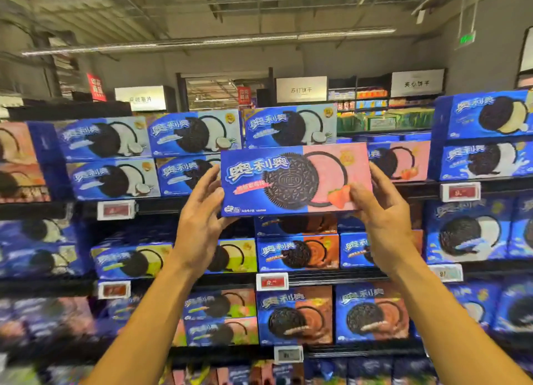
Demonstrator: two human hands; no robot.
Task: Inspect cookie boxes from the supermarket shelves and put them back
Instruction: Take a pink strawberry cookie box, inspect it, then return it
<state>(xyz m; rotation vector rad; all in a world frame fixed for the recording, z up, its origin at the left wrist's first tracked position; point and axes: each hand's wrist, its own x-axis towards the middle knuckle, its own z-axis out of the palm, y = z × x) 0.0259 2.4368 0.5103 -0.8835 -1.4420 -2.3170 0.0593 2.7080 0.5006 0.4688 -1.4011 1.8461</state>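
Both bare forearms raised up and forward, left hand (199, 214) gripping the cookie box (294, 180) at its left end, right hand (380, 209) gripping its right end, thumbs on the near face

bare forearms, no sleeves, ringless fingers (212, 172)

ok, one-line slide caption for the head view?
Left hand and right hand hold a strawberry cookie box up before stocked shelves.
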